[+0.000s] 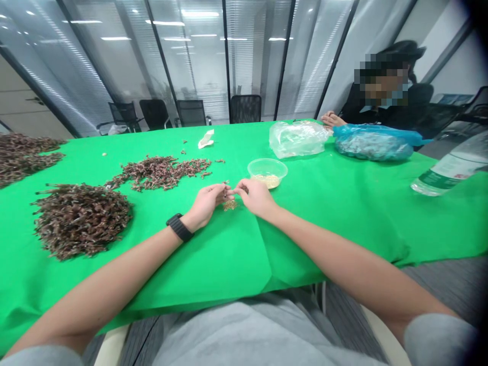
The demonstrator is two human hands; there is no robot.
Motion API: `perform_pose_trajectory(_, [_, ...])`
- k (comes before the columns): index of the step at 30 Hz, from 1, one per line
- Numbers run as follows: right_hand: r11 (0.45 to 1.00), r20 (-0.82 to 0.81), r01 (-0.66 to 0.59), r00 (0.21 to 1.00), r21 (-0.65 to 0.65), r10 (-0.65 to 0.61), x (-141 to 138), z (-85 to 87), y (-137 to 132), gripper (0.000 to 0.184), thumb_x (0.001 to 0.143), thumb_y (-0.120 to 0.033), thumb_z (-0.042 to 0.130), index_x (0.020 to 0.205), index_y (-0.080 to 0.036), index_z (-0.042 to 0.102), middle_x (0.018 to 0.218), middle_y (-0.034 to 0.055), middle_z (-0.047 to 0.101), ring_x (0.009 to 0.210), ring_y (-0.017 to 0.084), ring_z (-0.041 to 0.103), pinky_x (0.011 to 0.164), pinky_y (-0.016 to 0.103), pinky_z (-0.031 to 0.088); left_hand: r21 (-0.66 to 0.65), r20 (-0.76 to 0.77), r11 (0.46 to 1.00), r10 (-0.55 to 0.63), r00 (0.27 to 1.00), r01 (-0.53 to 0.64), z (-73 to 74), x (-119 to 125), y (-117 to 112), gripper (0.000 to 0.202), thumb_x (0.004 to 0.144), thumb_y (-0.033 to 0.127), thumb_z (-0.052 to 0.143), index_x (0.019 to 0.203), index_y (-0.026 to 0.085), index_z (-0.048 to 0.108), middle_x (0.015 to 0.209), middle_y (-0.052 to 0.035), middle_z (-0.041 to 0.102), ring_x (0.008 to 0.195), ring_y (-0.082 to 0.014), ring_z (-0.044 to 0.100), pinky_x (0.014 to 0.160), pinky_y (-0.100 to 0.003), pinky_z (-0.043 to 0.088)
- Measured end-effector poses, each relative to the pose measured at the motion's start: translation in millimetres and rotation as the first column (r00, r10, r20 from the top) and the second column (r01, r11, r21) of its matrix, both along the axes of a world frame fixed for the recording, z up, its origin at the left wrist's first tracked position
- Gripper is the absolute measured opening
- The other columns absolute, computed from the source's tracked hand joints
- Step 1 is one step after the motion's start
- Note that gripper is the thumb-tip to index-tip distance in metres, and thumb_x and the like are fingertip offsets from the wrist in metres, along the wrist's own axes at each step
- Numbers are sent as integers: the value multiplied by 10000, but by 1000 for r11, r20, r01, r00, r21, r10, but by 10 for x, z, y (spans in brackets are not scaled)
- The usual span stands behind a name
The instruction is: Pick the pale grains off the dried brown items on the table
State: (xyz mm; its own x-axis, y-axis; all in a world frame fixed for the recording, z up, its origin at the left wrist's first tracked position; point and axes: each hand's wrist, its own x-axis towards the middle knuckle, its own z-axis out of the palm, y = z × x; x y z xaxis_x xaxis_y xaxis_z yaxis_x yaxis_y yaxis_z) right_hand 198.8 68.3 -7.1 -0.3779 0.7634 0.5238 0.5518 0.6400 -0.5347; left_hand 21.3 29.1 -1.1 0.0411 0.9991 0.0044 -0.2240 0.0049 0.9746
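My left hand (208, 202) and my right hand (254, 196) meet fingertip to fingertip over the green tablecloth (324, 213). Both pinch a small dark pod (230, 191) between them. Right under the fingers lies a little heap of pale seeds (230, 205). A clear plastic bowl (267, 172) with light seeds in it stands just beyond my right hand. A black watch (179, 227) sits on my left wrist.
A big pile of brown pods (81, 218) lies at the left, a flatter spread (162, 172) behind it, more (23, 155) at the far left edge. A clear bag (297, 138), a blue bag (371, 142) and a bottle (450, 168) lie at the right. Another person (385, 96) sits across.
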Motion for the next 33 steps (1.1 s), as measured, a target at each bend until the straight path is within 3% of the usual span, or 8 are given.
perform_pose_trajectory(7, [982,233,35,969,186,-79,-46,36,-69,237,1011,-249,542,917,-157,739,895,98,740,883,229,615,814,338,412,-49,32,998,51,998,-49,21,2,-11,204,949,260,608,939,85,712,918,-137,783,825,-181,749,889,-313,555])
perform_pose_trajectory(14, [964,276,-14,959,264,-62,-62,20,-96,304,1039,-241,473,987,-124,749,948,133,750,942,258,619,865,366,438,-195,165,979,97,982,-64,80,19,-11,199,990,202,552,930,99,712,906,-98,784,774,-126,735,772,-223,557])
perform_pose_trajectory(18, [971,234,-50,972,233,-6,-48,26,-88,245,1014,-183,508,1035,-130,747,991,123,760,966,251,627,882,356,447,-227,216,972,104,971,-54,105,13,-3,201,1003,187,538,933,104,707,917,-89,787,730,-109,721,732,-212,558])
perform_pose_trajectory(26, [986,19,-16,1000,166,13,20,70,4,151,935,-130,607,883,-172,743,882,64,772,846,217,654,812,338,448,-193,168,981,38,985,-5,98,19,-10,212,1007,217,538,955,113,716,1006,-104,792,803,-134,739,750,-229,562])
perform_pose_trajectory(33, [993,-193,-48,981,-103,27,40,103,22,71,862,-181,686,815,-170,738,777,35,763,701,162,661,648,270,450,-41,82,999,20,996,-17,65,30,-34,205,979,263,585,975,105,714,1037,-143,787,879,-165,744,853,-270,550])
